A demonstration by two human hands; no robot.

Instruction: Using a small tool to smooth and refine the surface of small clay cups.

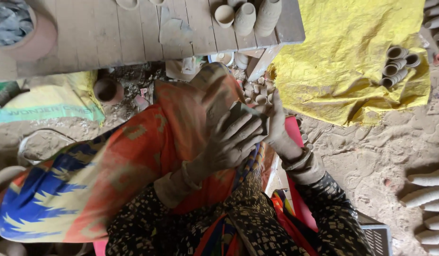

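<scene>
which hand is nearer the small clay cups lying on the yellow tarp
Right. The right hand is beside the tarp's edge, left of the clay cups; the left hand is farther left, over the lap.

Your one head camera looks steeply down from close above your lap (148, 161), taking in bench (134, 33) and floor (371, 156).

Wooden bench (134, 33) and small clay cups (258, 92) close ahead of hands (250, 130); bare sand (371, 151) rightward.
</scene>
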